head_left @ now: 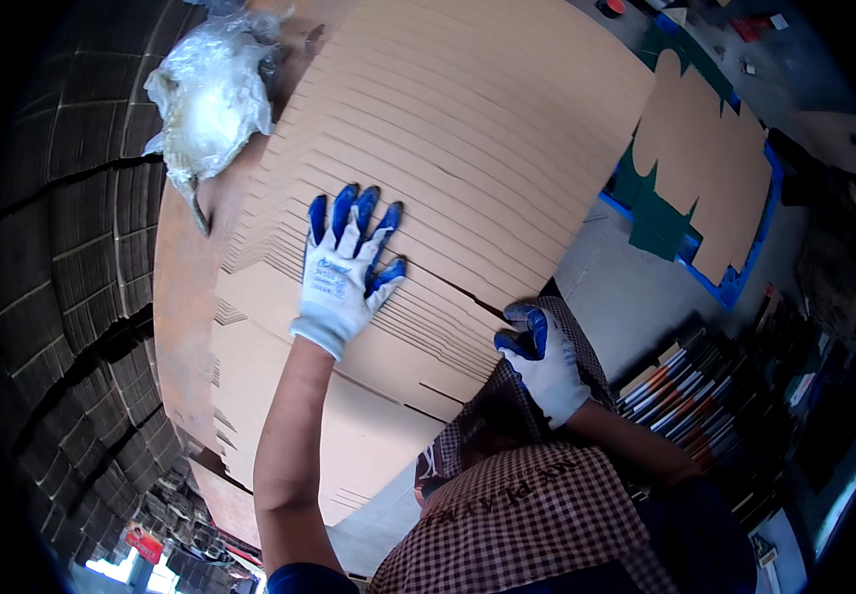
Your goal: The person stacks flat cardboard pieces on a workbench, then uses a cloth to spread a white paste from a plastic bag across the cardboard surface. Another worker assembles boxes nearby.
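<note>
On a reddish-brown tabletop (pixel 182 297), overlapping flat tan cardboard sheets (pixel 477 119) spread towards twelve o'clock, the blue-and-white fabric-gloved left hand (pixel 341 265) splayed flat on them at ten, the matching-gloved right hand (pixel 545 364) curled at their four-o'clock edge, grip unclear.

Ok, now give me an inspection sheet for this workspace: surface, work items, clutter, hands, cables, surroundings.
Surface: brown table, partly covered.
Work items: cardboard sheets, overlapping in staggered rows.
Clutter: crumpled clear plastic near the table's far left.
Hands: both in white-and-blue gloves; left hand spread over the sheets, right hand curled at their right edge, its grip unclear.
Cables: nothing seen.
Surroundings: tall dark stacks at left; more cardboard over green and blue material at right; dim piled pieces at lower right.
</note>
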A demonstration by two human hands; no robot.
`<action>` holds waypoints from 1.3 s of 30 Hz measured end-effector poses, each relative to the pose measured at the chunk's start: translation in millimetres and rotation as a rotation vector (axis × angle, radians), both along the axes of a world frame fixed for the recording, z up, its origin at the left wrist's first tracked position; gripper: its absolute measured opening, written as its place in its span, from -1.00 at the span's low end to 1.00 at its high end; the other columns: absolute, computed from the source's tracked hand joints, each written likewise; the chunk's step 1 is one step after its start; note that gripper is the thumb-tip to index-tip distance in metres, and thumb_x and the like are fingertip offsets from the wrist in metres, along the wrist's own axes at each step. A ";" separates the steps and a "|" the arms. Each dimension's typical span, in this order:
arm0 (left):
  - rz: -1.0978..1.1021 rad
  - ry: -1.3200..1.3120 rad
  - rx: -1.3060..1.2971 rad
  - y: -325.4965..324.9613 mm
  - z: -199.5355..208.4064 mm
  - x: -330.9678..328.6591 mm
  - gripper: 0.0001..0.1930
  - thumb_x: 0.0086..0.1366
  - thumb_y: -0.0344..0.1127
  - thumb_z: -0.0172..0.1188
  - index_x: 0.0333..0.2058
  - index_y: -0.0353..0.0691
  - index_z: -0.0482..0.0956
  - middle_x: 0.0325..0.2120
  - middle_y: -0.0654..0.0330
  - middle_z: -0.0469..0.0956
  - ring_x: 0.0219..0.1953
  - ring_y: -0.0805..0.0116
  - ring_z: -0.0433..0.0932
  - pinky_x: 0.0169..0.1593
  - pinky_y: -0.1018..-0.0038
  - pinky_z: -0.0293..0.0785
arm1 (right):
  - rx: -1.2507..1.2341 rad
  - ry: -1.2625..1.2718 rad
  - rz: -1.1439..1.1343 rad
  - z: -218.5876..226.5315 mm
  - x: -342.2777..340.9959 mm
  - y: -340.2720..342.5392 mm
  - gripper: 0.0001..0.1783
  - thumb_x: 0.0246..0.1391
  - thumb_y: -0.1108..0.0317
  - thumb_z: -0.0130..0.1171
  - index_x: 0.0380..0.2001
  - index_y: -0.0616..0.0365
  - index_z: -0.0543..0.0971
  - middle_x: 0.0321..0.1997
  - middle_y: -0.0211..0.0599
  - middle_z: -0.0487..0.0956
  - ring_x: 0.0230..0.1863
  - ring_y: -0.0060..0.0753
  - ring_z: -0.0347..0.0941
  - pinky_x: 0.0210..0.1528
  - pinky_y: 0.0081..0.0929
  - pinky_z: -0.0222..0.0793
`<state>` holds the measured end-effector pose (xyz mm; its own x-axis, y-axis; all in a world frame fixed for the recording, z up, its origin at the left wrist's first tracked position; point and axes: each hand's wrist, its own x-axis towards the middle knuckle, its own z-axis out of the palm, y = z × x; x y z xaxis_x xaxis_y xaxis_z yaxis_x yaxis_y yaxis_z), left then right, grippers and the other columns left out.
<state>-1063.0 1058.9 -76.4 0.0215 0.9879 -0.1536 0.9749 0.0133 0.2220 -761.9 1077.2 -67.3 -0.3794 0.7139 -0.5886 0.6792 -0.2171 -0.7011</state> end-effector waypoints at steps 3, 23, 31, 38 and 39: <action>0.006 -0.067 0.044 0.0 1.0 -1.8 -0.30 0.22 -0.06 0.24 0.33 -0.04 0.35 0.39 0.00 0.19 0.44 -0.05 0.09 0.49 -0.07 -0.14 | -0.159 0.054 -0.011 -18.4 3.5 5.9 -0.59 0.05 0.44 0.40 -0.04 0.25 0.53 -0.20 -0.15 0.60 -0.18 -0.22 0.60 -0.09 -0.35 0.53; 0.051 -0.053 0.014 4.7 7.7 0.4 -0.37 0.14 -0.03 0.33 0.20 -0.01 0.51 0.34 0.04 0.28 0.43 -0.01 0.13 0.49 -0.05 -0.12 | -0.460 0.067 -0.251 -21.5 6.9 11.0 -0.82 0.17 0.59 0.20 -0.14 0.22 0.58 -0.47 -0.44 0.54 -0.54 -0.72 0.42 -0.53 -0.65 0.39; 0.097 -0.050 -0.002 3.9 4.9 5.2 -0.36 0.12 -0.05 0.37 0.20 0.00 0.53 0.32 0.04 0.30 0.42 0.00 0.15 0.49 -0.05 -0.09 | -0.337 0.089 -0.154 -36.9 16.6 9.2 -0.82 0.08 0.57 0.29 -0.21 0.22 0.62 -0.38 -0.33 0.60 -0.43 -0.54 0.53 -0.36 -0.53 0.50; 0.083 -0.060 0.036 3.1 1.7 2.1 -0.41 0.18 0.03 0.28 0.19 0.08 0.54 0.32 0.13 0.32 0.42 0.09 0.14 0.52 -0.04 -0.21 | -0.161 0.008 0.018 -34.7 11.9 16.7 -0.78 0.00 0.45 0.37 -0.23 0.20 0.65 -0.29 -0.20 0.64 -0.30 -0.23 0.61 -0.19 -0.36 0.54; 0.088 -0.062 0.040 3.3 2.2 3.1 -0.40 0.14 -0.01 0.32 0.18 0.05 0.54 0.32 0.11 0.32 0.42 0.07 0.14 0.51 -0.04 -0.18 | -0.160 -0.010 0.036 -31.9 9.3 18.5 -0.77 0.01 0.41 0.37 -0.22 0.19 0.65 -0.27 -0.19 0.64 -0.28 -0.20 0.62 -0.18 -0.33 0.54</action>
